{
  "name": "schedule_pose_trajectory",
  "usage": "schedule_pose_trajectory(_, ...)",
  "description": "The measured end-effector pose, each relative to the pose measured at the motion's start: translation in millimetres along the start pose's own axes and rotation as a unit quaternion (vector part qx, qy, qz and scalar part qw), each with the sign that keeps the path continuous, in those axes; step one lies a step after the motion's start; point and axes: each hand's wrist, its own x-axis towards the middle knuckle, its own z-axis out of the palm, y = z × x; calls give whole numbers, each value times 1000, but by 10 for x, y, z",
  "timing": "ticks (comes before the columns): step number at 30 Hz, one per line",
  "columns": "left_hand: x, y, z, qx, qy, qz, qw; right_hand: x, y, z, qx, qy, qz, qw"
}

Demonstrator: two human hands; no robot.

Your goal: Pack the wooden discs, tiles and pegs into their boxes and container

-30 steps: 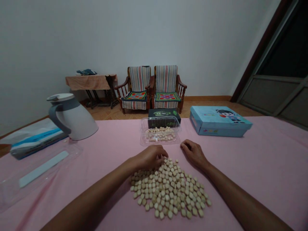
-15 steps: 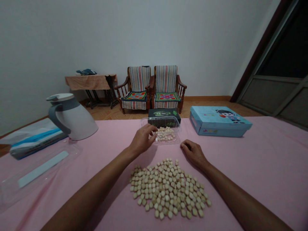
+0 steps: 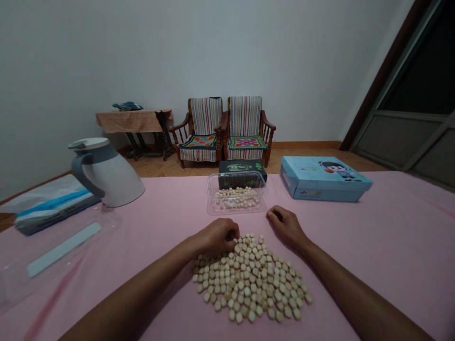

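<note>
The left hand (image 3: 216,237) curls shut at the top edge of the pile of beige nuggets (image 3: 249,284), its contents hidden; the right hand (image 3: 286,226) rests loosely open nearby. A careless brush could scatter nuggets across the pink tablecloth (image 3: 373,265).

Left hand (image 3: 216,237) seems closed, right hand (image 3: 286,228) relaxed.

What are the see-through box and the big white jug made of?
The see-through box looks like thin, clear plastic, because its shiny walls let you see inside. The big white jug looks like smooth, slightly glossy plastic, though it could be painted metal; the picture can't settle that.
</note>
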Motion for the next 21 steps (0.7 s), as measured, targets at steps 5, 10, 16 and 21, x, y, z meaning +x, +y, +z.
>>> schedule_pose_trajectory(5, 8, 60, 24, 10, 15, 0, 1000, 2, -18, -6, -5, 1, 5, 1000)
schedule_pose_trajectory(10, 80, 100, -225, 30, 63, -2, 998, 4, -6, -4, 1, -5, 4, 1000)
schedule_pose_trajectory(16, 282, 63, -677, 79, 330, 11, 941, 4, -16, -10, 3, -3, 3, 1000)
schedule_pose_trajectory(21, 247, 76, -458, 42, 208, 45, 976, 6, -8, -1, 2, -3, 6, 1000)
